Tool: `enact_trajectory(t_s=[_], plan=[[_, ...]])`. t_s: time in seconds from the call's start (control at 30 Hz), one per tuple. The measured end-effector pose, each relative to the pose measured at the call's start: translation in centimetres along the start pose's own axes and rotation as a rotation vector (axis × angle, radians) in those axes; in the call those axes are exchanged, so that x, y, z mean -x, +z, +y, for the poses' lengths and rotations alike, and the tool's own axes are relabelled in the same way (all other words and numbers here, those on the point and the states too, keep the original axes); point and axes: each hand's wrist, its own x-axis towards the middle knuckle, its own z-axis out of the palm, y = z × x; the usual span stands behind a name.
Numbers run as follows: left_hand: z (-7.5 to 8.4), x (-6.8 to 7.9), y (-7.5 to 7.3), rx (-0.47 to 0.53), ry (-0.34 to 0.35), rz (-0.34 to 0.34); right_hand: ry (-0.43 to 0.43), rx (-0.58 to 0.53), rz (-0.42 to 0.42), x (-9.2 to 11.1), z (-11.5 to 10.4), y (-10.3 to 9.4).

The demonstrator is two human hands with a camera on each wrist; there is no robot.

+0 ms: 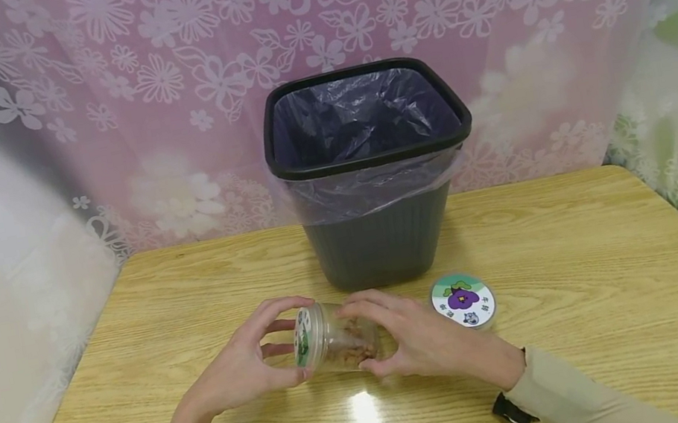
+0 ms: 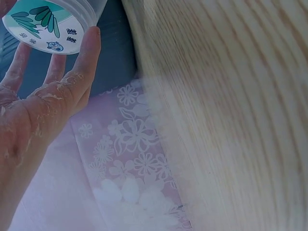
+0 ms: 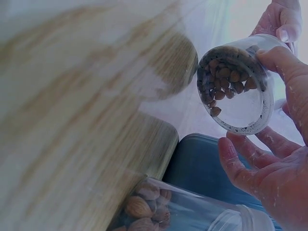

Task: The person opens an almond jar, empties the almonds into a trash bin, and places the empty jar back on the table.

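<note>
Clear plastic jar (image 1: 342, 336) is lying sideways near the bin (image 1: 378, 242); L hand (image 1: 247, 367), fingers part-curled, is holding the lid (image 1: 304, 337), R hand (image 1: 417, 337) likewise the base end. I'm guessing light, stiff, slick, prob. crackable, so I'm favouring lid rim + base.

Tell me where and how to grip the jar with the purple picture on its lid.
Likely around its round side wall, coming from its right: the jar stands upright, with the bin and right hand both toward its left.
</note>
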Motion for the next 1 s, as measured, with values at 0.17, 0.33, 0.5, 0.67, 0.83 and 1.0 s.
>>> enact_trajectory(t_s=[0.17, 0.33, 0.5, 0.67, 0.83, 1.0], plan=[[-0.03, -0.07, -0.02, 0.006, 0.003, -0.002, -0.002, -0.003, 0.001, 0.0, 0.09, 0.1], [0.05, -0.06, -0.07, -0.003, 0.001, 0.0, -0.007, 0.001, 0.007, -0.06, 0.09, 0.08], [0.13, -0.09, -0.12, -0.012, -0.002, 0.01, -0.001, 0.0, 0.009, -0.11, 0.04, -0.01], [0.18, -0.08, -0.1, -0.013, -0.014, 0.014, -0.001, -0.001, 0.008, -0.1, 0.08, 0.06], [0.25, -0.01, -0.01, -0.025, -0.036, 0.02, 0.004, -0.007, 0.003, -0.11, 0.09, 0.06], [0.25, 0.02, 0.06, -0.037, -0.046, 0.026, 0.001, -0.003, 0.006, -0.12, 0.1, 0.1]])
